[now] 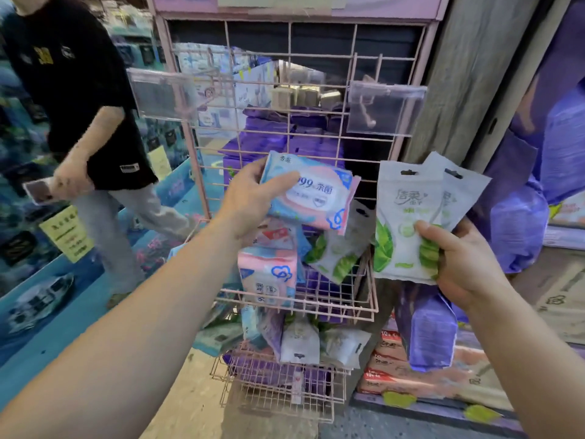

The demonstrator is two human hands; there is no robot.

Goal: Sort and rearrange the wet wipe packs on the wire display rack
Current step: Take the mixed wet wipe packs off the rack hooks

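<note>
A pink wire display rack [316, 144] stands in front of me with two wire baskets. My left hand [250, 201] grips a blue-and-pink wet wipe pack [319, 198], held up in front of the rack's grid above the upper basket [348, 308]. My right hand [465, 261] holds two white-and-green wipe packs [408, 217] fanned together, to the right of the rack. The upper basket holds another blue-and-pink pack [269, 274] and a white-and-green pack [338, 251]. The lower basket [285, 391] holds several mixed packs.
A person in a black shirt [72, 90] walks past on the left, phone in hand. Blue display bins [63, 312] line the left. Purple packages [519, 223] and red-labelled cartons [389, 365] are stacked right of the rack. Clear price holders [383, 106] hang on the grid.
</note>
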